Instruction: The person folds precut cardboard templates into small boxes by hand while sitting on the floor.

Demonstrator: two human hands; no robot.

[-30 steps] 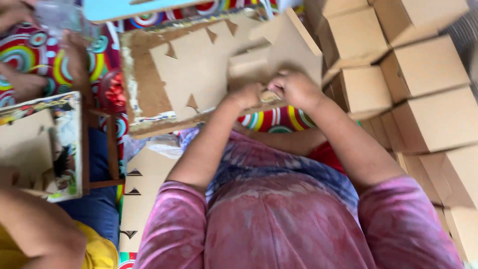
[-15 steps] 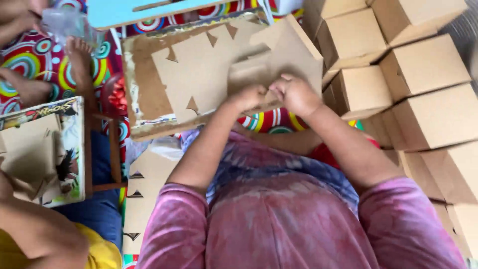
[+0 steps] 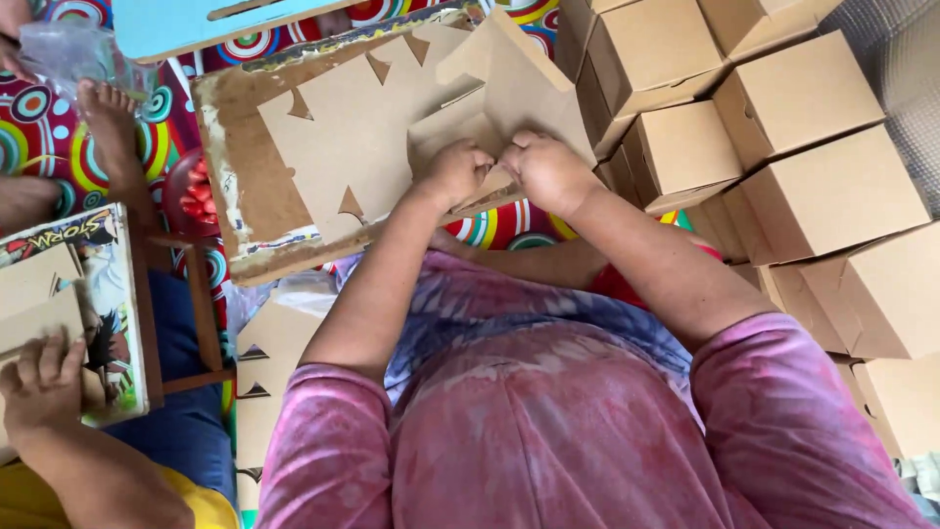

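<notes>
My left hand (image 3: 455,171) and right hand (image 3: 548,171) are both clenched on the near edge of a half-folded cardboard box (image 3: 499,98), thumbs almost touching. The box rises away from my fingers over the flat cardboard sheet (image 3: 343,137), equally near both hands.

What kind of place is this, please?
Probably a home floor used as a small box-making workshop. Both hands, left and right, fold a flat cardboard cutout on a board, folded boxes are piled beside, and a patterned mat covers the floor.
</notes>
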